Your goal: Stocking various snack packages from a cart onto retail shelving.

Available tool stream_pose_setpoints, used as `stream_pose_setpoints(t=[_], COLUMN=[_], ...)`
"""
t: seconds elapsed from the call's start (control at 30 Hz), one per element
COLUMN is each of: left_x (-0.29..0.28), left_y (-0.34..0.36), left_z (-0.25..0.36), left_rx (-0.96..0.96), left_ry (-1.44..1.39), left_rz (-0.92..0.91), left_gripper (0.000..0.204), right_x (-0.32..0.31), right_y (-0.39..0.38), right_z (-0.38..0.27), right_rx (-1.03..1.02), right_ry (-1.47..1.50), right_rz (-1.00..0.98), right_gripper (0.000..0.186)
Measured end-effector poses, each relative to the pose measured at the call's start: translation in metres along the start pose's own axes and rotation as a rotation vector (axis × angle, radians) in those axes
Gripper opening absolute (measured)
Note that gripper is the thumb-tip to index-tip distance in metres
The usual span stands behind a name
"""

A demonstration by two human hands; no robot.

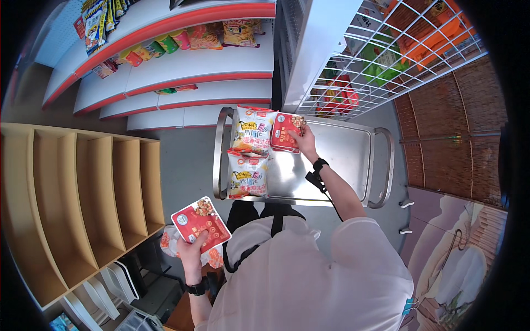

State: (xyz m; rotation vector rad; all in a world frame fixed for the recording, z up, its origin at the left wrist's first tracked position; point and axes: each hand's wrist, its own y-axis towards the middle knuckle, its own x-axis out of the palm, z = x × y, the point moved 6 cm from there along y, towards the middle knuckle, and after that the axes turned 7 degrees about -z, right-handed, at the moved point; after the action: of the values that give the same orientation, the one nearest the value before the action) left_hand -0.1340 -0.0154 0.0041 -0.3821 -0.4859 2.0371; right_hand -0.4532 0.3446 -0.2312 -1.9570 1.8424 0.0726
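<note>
My left hand point(191, 252) grips a flat red packet point(202, 222) with a white rim and a picture of nuts or beans, held out to the left of the cart. Over the metal cart point(314, 165), my right hand point(303, 141) is closed on the right edge of a similar red packet point(284, 131). Another red packet seems to lie under that one, its edge just showing. Two white snack bags with colourful print, a far one point(253, 129) and a near one point(247, 175), stand at the cart's left end, beside the red packets.
White shelves point(193, 69) with red edges hold snack bags ahead on the left. A white wire rack point(397, 55) with bagged goods stands at the far right. Wooden shelving point(77, 204) is on the left. A plastic bag point(170, 240) with orange print sits behind my left hand.
</note>
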Motion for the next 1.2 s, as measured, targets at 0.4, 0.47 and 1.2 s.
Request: stream_pose_setpoints(t=[0.4, 0.47, 1.2], left_x=[0.007, 0.007, 0.121], left_y=[0.017, 0.017, 0.073], left_z=[0.002, 0.006, 0.005], left_rx=[-0.048, -0.028, 0.085], left_ry=[0.001, 0.027, -0.015], left_rz=[-0.067, -0.059, -0.608], left_gripper=[0.03, 0.03, 0.032], right_x=[-0.003, -0.006, 0.06], right_y=[0.002, -0.004, -0.163], right_z=[0.009, 0.003, -0.137], right_rx=[0.057, 0.03, -0.036], right_ry=[-0.173, -0.177, 0.563], right_rz=[0.093, 0.15, -0.68], right_gripper=[0.056, 0.053, 0.031])
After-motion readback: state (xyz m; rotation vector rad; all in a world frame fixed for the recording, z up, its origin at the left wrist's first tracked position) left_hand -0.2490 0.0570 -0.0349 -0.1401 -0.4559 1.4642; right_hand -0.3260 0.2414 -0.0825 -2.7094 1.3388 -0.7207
